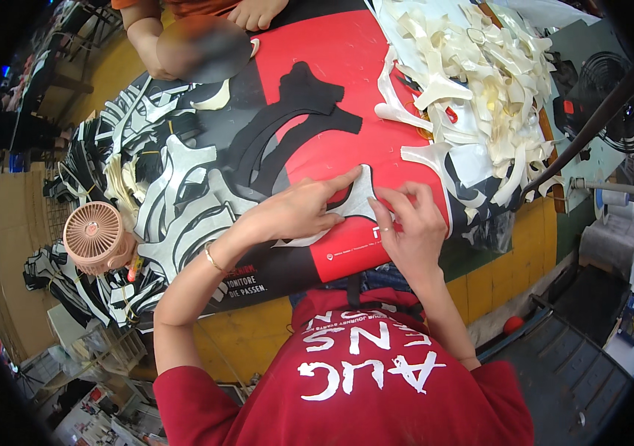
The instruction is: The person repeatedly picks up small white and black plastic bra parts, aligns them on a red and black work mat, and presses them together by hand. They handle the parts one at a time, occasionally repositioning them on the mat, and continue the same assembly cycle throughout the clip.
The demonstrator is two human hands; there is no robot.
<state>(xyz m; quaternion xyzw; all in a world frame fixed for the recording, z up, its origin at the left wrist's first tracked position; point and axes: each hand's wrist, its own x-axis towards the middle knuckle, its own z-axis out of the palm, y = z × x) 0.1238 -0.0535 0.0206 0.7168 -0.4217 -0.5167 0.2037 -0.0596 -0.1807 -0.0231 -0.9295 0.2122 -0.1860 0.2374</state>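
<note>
Both hands meet over one flat, pale grey, curved cut piece of sheet material (358, 199), which lies on the red-and-black printed sheet (309, 149) covering the table, at that sheet's near edge. The left hand (295, 212) presses down on the piece from its left side, index finger stretched along its upper edge, fingers flat rather than curled. The right hand (413, 227) pinches the piece's right edge between thumb and fingertips. The piece's long axis runs from lower left to upper right, between the two hands. Beyond the sheet's right side lies a heap of cream cut pieces (480, 74); off its left side stands a small pink fan (94, 238).
</note>
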